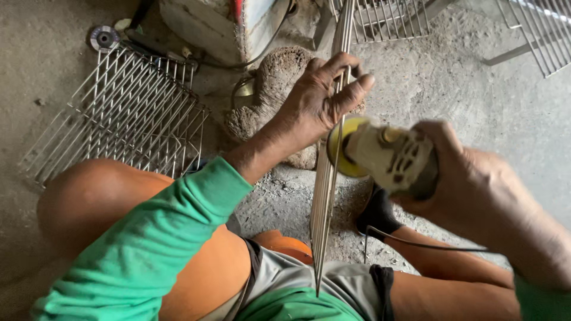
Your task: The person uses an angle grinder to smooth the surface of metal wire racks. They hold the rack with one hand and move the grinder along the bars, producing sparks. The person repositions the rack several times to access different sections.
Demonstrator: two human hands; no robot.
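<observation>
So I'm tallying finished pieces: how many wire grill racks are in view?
4: one rack on the floor at left, one at top centre, one at top right, one held edge-on by the left hand. More may be hidden.

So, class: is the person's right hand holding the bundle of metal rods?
No, the right hand grips an angle grinder; the left hand holds the metal rods.

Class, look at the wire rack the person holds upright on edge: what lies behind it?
Behind the wire rack sit a rough stone block and concrete floor. The left hand covers part of the block.
</observation>
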